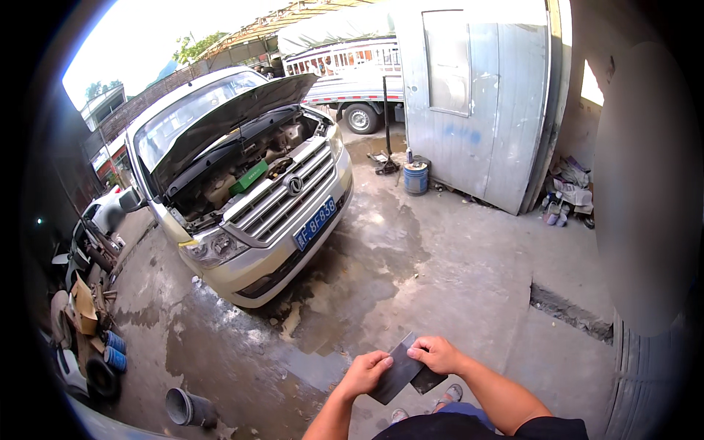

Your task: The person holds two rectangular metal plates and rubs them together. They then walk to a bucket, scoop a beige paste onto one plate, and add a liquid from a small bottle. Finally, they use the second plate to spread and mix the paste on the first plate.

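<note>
At the bottom centre of the frame we hold a flat dark rectangular sheet [398, 370] between both hands. Our left hand [364, 375] curls its fingers around the sheet's lower left edge, thumb on top. Our right hand [438, 354] pinches the upper right edge with fingers pressed together. Just below, sandalled feet [425, 405] stand on the wet, stained concrete floor [440, 271]. At lower left lies a grey pipe section [183, 408]. Farther off, at centre left, we see a beige van [249, 183] with its hood raised. At upper centre stands a blue bucket [416, 177] beside a grey metal shed [484, 95].
</note>
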Motion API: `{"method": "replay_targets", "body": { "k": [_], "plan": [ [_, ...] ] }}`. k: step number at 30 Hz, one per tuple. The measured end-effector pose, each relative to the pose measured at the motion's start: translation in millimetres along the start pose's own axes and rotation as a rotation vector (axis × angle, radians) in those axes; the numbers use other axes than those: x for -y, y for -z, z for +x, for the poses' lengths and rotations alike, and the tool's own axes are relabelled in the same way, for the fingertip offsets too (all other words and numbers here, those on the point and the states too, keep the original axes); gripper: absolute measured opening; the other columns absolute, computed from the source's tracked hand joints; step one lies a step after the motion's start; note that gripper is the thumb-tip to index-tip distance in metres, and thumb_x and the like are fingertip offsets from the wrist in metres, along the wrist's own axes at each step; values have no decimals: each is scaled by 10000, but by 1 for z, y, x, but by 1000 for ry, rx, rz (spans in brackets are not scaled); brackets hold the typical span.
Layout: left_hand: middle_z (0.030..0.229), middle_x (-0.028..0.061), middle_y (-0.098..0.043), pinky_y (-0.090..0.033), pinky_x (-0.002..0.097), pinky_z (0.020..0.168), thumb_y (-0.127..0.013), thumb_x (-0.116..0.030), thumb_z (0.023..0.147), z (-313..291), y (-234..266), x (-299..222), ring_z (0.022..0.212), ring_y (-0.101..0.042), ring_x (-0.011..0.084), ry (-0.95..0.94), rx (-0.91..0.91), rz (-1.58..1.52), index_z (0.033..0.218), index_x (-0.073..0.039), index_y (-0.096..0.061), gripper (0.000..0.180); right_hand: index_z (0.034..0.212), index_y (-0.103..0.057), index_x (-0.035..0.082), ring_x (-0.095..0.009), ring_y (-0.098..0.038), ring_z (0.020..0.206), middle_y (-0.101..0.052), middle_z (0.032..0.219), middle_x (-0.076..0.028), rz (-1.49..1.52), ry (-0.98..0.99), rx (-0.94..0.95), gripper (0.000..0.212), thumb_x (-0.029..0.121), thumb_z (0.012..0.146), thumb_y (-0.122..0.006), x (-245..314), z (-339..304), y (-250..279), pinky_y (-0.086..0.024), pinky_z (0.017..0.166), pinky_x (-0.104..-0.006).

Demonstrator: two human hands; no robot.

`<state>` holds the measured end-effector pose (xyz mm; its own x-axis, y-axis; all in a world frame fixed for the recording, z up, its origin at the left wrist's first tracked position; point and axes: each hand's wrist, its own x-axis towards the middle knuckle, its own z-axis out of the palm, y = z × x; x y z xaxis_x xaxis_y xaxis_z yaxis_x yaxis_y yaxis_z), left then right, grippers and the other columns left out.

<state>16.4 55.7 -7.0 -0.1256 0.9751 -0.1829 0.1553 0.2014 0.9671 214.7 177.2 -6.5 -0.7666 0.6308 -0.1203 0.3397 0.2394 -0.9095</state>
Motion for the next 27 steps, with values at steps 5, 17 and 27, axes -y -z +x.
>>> {"method": "replay_targets", "body": {
  "k": [5,17,27],
  "plan": [
    [792,-57,-568,-401,192,648,-594,-152,949,13,24,25,718,-473,28,-41,-239,-357,951,-14,-622,141,890,-668,32,-116,-580,732,-656,778,-56,20,-3,-19,300,329,903,-631,-33,-17,5,-480,675,-305],
    [680,17,-575,-409,279,574,-446,-399,1009,62,-62,30,638,-510,101,202,-268,54,756,-1,-594,494,1290,-494,78,-366,-615,1042,-647,1112,-199,-91,167,-142,466,254,874,-608,-67,-16,69,-476,911,-429],
    [850,56,-671,-495,274,764,-639,-233,923,113,-173,-49,804,-602,115,101,-172,170,1066,-9,-641,266,1059,-566,69,-413,-618,884,-655,923,-211,-276,201,347,270,293,909,-545,-113,-14,159,-484,759,-488]
  ]
}}
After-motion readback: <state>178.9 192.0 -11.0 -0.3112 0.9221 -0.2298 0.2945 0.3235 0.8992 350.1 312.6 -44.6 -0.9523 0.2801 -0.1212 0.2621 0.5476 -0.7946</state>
